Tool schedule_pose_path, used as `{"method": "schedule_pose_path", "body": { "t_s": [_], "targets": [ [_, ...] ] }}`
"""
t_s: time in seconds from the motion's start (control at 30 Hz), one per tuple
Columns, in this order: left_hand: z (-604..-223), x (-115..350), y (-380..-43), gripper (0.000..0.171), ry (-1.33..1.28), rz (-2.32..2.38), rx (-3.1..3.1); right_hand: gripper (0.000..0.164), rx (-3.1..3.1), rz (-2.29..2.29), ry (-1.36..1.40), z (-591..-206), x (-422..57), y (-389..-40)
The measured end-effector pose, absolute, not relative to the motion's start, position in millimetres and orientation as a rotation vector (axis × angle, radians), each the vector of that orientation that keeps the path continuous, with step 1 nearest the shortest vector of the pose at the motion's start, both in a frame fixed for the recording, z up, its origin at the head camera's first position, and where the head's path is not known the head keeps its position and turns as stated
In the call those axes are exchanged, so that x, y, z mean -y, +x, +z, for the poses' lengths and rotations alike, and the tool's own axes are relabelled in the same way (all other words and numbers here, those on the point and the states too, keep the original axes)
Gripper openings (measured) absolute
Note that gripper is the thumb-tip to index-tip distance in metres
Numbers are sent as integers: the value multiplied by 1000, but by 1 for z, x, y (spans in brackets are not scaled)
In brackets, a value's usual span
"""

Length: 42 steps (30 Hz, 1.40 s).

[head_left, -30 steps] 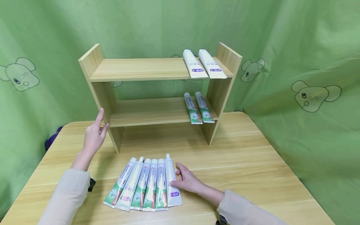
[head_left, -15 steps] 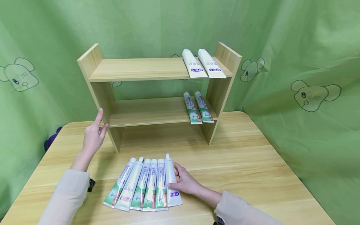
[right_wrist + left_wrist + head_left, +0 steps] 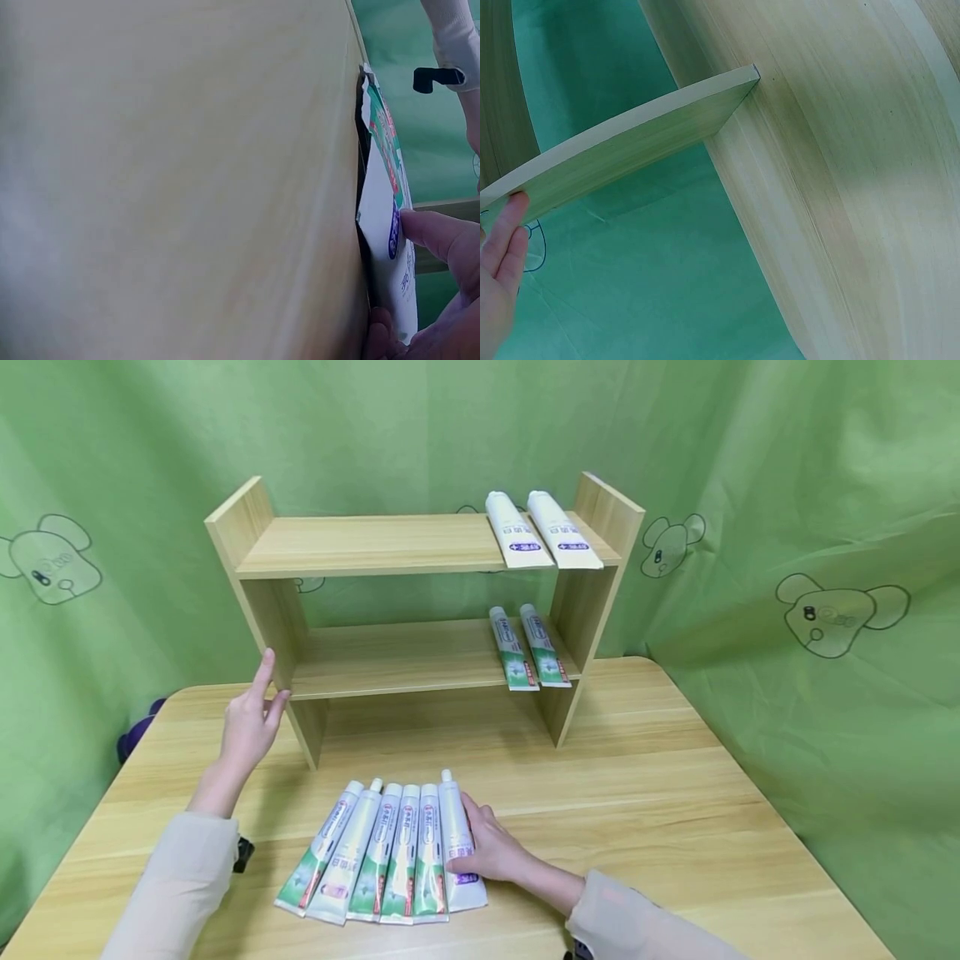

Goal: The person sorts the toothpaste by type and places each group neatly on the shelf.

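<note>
My right hand (image 3: 491,852) holds the rightmost white toothpaste tube (image 3: 454,827) by its side, low over the table. In the right wrist view the thumb (image 3: 435,231) presses on the tube's face near its purple oval, and the other fingers (image 3: 381,336) tuck in at its edge. Left of it lie several more toothpaste tubes (image 3: 405,852) in a fan, mostly green and white, caps pointing away. My left hand (image 3: 251,722) touches the left side of the wooden shelf (image 3: 390,678), index finger straight; its fingertips meet a board edge (image 3: 615,127) in the left wrist view.
Two white tubes (image 3: 558,531) lie on the top board at the right, their flat ends at its front edge. Two green-and-white tubes (image 3: 543,643) lie below them on the middle board. The wooden table (image 3: 675,793) extends right of the shelf; a green curtain (image 3: 375,435) hangs behind.
My right hand has shifted slightly left, its fingers closing in around the rightmost white tube's side. My left hand and the shelf stay in place.
</note>
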State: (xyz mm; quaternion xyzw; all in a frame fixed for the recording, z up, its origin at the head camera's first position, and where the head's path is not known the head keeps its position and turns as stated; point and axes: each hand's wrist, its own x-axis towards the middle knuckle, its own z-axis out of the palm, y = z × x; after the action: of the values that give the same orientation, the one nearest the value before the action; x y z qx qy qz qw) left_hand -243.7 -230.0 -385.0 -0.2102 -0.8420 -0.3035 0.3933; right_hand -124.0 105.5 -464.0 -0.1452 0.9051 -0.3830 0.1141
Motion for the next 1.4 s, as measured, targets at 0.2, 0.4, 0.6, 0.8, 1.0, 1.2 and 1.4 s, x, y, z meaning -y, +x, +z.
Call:
{"method": "schedule_pose_path", "body": {
  "t_s": [0.2,0.4,0.6,0.8,1.0,1.2,1.4],
  "targets": [
    [-385,230,-245,81,-536,-764,2132,104,-2631,-1123,-376,-463,-105,-125],
    [-385,230,-244,80,-548,-759,2127,102,-2638,-1064,-386,-461,-106,-124],
    [-384,230,-245,82,-560,-754,2122,101,-2632,-1059,-373,-460,-107,-125],
    [-384,230,-245,83,-559,-767,2121,100,-2593,-1101,-384,-461,-109,-124],
    [-386,230,-244,82,-556,-773,2125,96,-2430,-1287,-323,-460,-116,-125],
    [-386,230,-243,81,-548,-773,2133,89,-2298,-1429,-286,-457,-125,-126],
    [-383,229,-244,81,-553,-783,2130,82,-2183,-1546,-249,-457,-129,-128]
  ]
}}
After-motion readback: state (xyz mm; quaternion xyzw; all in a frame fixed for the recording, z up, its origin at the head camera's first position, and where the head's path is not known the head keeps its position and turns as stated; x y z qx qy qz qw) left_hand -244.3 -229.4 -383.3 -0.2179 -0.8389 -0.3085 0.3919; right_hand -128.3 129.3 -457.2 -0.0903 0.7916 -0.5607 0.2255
